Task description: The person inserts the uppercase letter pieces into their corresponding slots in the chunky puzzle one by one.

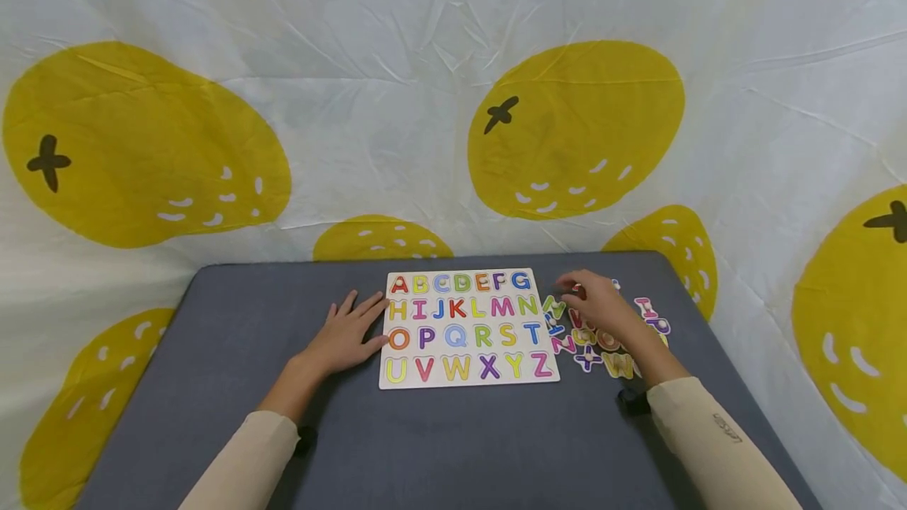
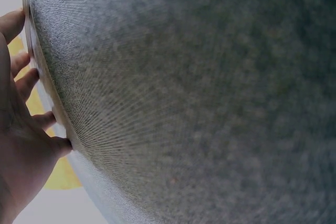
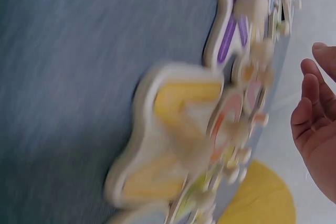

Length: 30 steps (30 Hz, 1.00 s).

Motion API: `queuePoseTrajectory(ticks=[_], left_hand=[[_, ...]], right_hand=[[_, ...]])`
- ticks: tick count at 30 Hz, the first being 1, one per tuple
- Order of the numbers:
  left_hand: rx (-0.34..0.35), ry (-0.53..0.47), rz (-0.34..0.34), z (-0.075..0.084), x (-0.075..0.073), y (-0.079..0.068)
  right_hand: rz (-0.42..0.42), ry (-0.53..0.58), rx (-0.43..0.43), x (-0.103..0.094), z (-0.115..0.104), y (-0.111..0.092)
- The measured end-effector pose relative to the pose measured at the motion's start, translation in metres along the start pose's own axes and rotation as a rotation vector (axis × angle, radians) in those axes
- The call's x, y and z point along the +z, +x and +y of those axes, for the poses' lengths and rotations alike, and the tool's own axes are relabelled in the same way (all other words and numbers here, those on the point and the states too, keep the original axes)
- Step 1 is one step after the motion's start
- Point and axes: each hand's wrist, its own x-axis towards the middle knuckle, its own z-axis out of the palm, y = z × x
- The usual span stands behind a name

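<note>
A white alphabet board (image 1: 475, 383) with rows of coloured letters lies on the table; small knobs show on several top-row letters. My left hand (image 1: 346, 341) rests palm down with spread fingers, its fingertips at the board's left edge. Over the far side of a pile of knobbed letter pieces, right of the board, hovers my right hand (image 1: 598, 305), fingers loosely bent. In the right wrist view its fingers (image 3: 310, 87) stand apart from the pieces, and nothing shows in them. Near that wrist lie a yellow W (image 3: 178, 90) and a purple X (image 3: 228, 38). My forearm covers part of the pile.
A dark grey cloth covers the table (image 1: 453, 447). Behind it hangs a white curtain (image 1: 383, 140) printed with yellow fruit. A pink letter I (image 1: 646, 307) lies at the pile's right side. Some pieces touch or overlap the board's right edge, including a pink Z (image 1: 564, 345).
</note>
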Motion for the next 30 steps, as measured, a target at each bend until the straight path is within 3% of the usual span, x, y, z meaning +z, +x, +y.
queuePoseTrajectory(ticks=[7, 15, 30], left_hand=[[0.003, -0.013, -0.004, 0.002, -0.001, 0.0], [0.003, -0.02, 0.004, 0.002, -0.001, -0.001], [-0.007, -0.023, 0.005, 0.002, -0.002, -0.002]], right_hand=[[0.034, -0.026, 0.024, -0.021, 0.02, -0.021], [0.04, -0.047, 0.068, -0.03, 0.036, -0.036], [0.035, -0.064, 0.141, -0.031, 0.065, -0.037]])
